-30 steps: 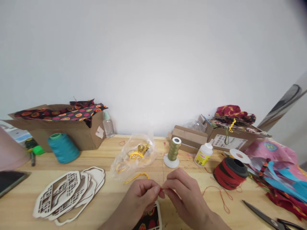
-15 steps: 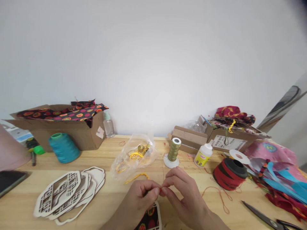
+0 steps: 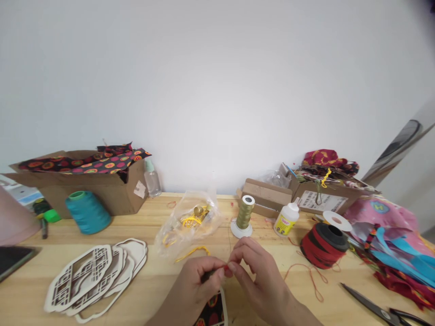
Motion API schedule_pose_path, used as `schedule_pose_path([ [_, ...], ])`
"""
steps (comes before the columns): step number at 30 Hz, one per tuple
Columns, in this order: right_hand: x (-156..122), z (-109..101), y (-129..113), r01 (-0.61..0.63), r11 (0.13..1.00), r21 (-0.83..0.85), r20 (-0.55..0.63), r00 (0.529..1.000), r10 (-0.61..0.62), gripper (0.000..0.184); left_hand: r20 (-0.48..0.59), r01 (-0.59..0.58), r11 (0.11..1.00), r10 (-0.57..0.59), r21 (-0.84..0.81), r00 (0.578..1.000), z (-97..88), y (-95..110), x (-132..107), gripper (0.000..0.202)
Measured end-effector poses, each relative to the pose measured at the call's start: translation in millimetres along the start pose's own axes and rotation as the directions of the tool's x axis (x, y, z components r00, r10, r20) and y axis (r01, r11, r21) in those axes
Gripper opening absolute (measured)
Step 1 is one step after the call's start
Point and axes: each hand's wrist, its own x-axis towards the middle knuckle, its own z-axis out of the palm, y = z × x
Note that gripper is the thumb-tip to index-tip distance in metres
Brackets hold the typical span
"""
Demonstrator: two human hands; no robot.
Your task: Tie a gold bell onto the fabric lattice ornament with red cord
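Note:
At the front centre, my left hand (image 3: pixel 200 284) and my right hand (image 3: pixel 257 277) meet at their fingertips, both closed in a pinch. A small red piece of thread (image 3: pixel 228 271) shows between the two thumbs; most of it is hidden by the fingers. Under my left hand lies a dark fabric panel with orange prints and a pale rim (image 3: pixel 213 309), partly covered. Just beyond my fingers stands a cone of olive-gold thread (image 3: pixel 245 213) on a white base, and a strand runs down from it toward my hands.
To the left are stacked pale lattice frames (image 3: pixel 97 276), a teal thread cone (image 3: pixel 89 212) and a box of fabric (image 3: pixel 131 192). A plastic bag (image 3: pixel 170 228) lies behind my hands. Rightward are a glue bottle (image 3: pixel 287 219), a red cord spool (image 3: pixel 319 249) and scissors (image 3: pixel 374 308).
The view has shifted slightly, so the objects on the table sit a little further left. My hands keep the same pinch, with hardly any movement.

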Motion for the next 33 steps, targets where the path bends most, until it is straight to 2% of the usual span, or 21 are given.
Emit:
schedule_pose_path([
  [4,-1.2,1.8,3.4,-0.038,0.999,0.040,-0.010,0.999,0.038,0.014,0.012,0.051,0.999,-0.051,0.004,0.999,2.3,-0.6,0.5,0.027],
  [9,-2.0,2.0,3.5,-0.071,0.994,0.086,-0.003,0.997,0.072,0.015,0.020,0.024,0.998,-0.023,-0.065,1.000,1.7,0.2,-0.6,0.028],
  [19,-1.7,2.0,0.5,-0.031,0.992,0.123,-0.008,0.999,0.033,0.014,0.078,0.127,0.970,-0.113,-0.208,0.990,0.6,-2.1,1.5,0.032],
  [27,-2.4,1.3,-0.8,-0.049,0.991,0.124,-0.029,0.998,0.053,0.015,0.137,0.173,0.864,-0.122,-0.473,0.983,3.4,-4.3,0.5,0.030],
  [33,-1.6,1.0,-1.3,-0.048,0.991,0.122,-0.027,0.998,0.051,0.015,0.120,0.171,0.882,-0.131,-0.439,0.984,3.5,-4.6,0.3,0.033],
])
